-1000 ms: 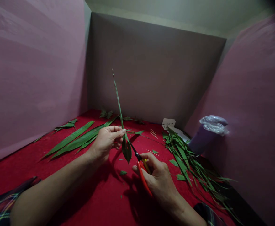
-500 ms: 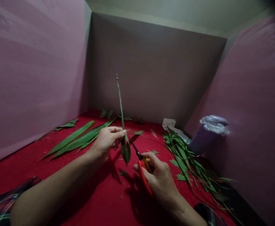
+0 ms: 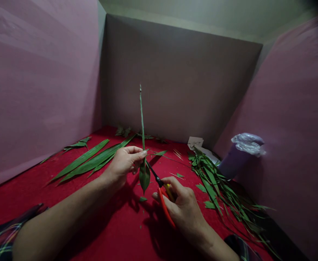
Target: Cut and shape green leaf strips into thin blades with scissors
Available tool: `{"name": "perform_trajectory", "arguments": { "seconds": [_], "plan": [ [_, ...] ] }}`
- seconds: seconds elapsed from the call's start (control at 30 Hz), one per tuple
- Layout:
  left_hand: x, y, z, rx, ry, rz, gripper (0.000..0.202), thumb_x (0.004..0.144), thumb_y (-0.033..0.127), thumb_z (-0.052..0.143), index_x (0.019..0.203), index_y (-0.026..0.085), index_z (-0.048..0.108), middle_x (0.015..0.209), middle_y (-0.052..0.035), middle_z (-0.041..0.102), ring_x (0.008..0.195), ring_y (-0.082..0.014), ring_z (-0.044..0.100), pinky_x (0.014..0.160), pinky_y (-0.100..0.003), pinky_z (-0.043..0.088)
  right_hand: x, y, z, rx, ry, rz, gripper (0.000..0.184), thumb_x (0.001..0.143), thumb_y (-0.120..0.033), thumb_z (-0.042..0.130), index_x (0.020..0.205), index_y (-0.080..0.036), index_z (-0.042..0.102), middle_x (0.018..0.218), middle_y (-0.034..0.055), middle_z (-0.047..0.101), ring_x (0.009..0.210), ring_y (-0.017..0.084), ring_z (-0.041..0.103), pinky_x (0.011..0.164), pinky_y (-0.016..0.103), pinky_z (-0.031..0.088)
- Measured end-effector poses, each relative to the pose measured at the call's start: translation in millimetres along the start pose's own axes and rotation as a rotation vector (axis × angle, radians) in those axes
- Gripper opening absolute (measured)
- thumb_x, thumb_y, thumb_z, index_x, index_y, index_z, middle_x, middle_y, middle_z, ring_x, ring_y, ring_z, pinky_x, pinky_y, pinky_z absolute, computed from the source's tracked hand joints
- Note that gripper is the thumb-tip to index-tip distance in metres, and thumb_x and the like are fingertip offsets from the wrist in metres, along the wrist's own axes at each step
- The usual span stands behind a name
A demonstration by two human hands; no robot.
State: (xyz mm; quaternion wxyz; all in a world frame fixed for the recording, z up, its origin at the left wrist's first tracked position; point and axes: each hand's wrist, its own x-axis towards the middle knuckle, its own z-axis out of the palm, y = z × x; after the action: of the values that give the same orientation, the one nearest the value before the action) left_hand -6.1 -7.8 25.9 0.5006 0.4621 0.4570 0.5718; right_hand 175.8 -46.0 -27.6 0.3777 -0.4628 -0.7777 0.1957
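Tipped the leaf more upright, held up over the red surface, pinched in the left fingers. Moved the scissors, held in the right fingers, closer to the leaf, leaving both right beside each other. Could not tell if touching.

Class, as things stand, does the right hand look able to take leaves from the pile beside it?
Probably not freely: the right hand has its grip on the scissors. Otherwise the way looks free, with only small leaf scraps between it and the leaf pile.
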Motion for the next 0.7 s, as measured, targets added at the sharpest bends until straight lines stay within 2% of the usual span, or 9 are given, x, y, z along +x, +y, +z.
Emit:
{"name": "perform_trajectory", "arguments": {
  "seconds": [0.27, 0.5, 0.7],
  "plan": [
    [0.8, -0.8, -1.9, -0.022, -0.03, 0.026, 0.023, 0.064, 0.03, 0.07, 0.063, 0.016, 0.052, 0.041, 0.0068, 0.046, 0.034, -0.0036, 0.035, 0.035, -0.017, 0.025, 0.1, 1.0, 0.4, -0.065, -0.018, 0.028, 0.024, 0.079, -0.041, 0.058, 0.09, -0.02, 0.056, 0.054, -0.0066, 0.042, 0.048, 0.01, 0.035, 0.045, 0.02, 0.025],
    [1.2, -1.7, -0.7, -0.045, -0.028, 0.026, 0.02, 0.064, 0.027, 0.07, 0.063, 0.015, 0.054, 0.043, 0.0056, 0.049, 0.036, -0.0036, 0.038, 0.036, -0.016, 0.026, -1.0, 0.2, 0.1, -0.102, -0.028, 0.025, 0.024, 0.079, -0.042, 0.058, 0.09, -0.02, 0.057, 0.052, -0.0065, 0.041, 0.047, 0.011, 0.034, 0.044, 0.02, 0.023],
    [3.3, -3.4, -2.7, -0.02, -0.026, 0.008, 0.021, 0.065, 0.029, 0.069, 0.063, 0.014, 0.054, 0.046, 0.0037, 0.052, 0.036, -0.0039, 0.038, 0.036, -0.018, 0.026, -0.3, -1.1, -0.6, -0.052, 0.034, 0.022, 0.024, 0.078, -0.04, 0.059, 0.089, -0.019, 0.057, 0.051, -0.007, 0.042, 0.046, 0.01, 0.033, 0.045, 0.02, 0.024]
  ]
}}
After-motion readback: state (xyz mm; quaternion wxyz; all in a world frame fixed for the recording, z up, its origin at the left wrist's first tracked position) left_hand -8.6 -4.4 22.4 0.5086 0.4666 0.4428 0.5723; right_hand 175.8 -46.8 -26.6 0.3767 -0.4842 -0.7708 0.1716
